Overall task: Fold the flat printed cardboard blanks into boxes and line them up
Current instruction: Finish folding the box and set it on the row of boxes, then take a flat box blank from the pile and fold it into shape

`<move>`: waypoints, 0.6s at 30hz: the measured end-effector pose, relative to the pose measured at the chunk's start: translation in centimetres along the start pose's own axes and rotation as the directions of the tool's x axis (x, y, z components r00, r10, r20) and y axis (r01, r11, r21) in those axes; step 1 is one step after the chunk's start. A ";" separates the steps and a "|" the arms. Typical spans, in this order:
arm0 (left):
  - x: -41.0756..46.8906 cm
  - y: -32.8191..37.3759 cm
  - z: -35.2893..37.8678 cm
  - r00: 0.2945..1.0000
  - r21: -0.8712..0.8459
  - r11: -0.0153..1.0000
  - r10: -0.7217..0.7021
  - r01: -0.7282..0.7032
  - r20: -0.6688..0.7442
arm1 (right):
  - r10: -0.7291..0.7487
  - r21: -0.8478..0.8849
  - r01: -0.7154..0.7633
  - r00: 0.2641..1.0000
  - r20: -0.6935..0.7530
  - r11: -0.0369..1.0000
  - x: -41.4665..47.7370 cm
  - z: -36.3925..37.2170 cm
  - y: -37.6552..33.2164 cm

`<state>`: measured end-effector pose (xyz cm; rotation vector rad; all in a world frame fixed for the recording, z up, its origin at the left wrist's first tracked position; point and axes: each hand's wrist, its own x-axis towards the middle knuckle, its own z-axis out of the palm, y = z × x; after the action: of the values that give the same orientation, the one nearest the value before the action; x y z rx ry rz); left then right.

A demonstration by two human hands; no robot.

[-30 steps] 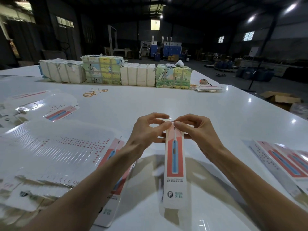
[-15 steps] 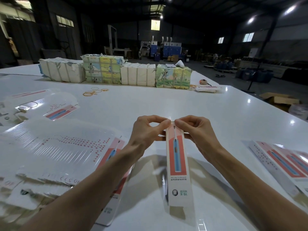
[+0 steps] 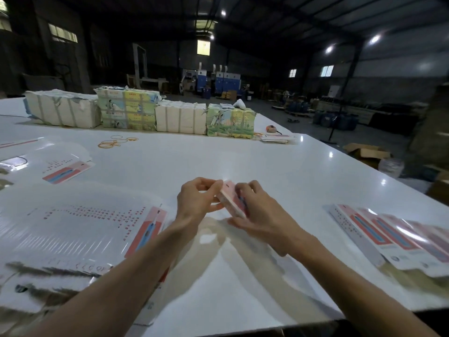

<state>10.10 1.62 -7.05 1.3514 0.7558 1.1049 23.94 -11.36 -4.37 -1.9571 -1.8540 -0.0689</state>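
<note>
A slim white and red box (image 3: 230,198) with a blue picture is held above the middle of the white table (image 3: 267,166). My left hand (image 3: 198,199) pinches its far end. My right hand (image 3: 261,215) wraps around its right side and covers most of its length. The image is blurred by motion, so the box's near end is hidden. A spread pile of flat printed blanks (image 3: 73,224) lies on the left. Folded boxes (image 3: 393,237) lie side by side in a row on the right.
Bundled stacks of printed cardboard (image 3: 136,113) line the far edge of the table. Loose rubber bands (image 3: 114,142) lie in front of them. A single blank (image 3: 68,171) lies at the left. The table's near edge runs along the bottom right.
The box has turned from lying lengthwise toward me to a foreshortened, tilted pose between the hands. My right hand has slid down along its side. The view has tilted and blurred.
</note>
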 end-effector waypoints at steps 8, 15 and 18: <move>-1.2 -0.3 0.6 0.950 0.418 0.864 0.189 -0.282 0.250 | 0.337 -0.174 -0.360 0.930 -0.150 0.917 -5.2 -3.2 6.7; -2.0 -0.1 0.6 0.887 0.560 0.700 0.257 -0.444 0.382 | 0.499 -0.318 -0.563 0.826 -0.263 0.763 -11.1 -4.8 12.4; -2.1 0.0 0.6 0.873 0.558 0.685 0.262 -0.468 0.411 | 0.506 -0.354 -0.570 0.821 -0.264 0.741 -12.5 -5.2 13.1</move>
<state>9.94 -0.59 -7.36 2.3000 0.6709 0.9307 36.65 -24.97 -7.45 -2.6357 -1.1652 -0.4591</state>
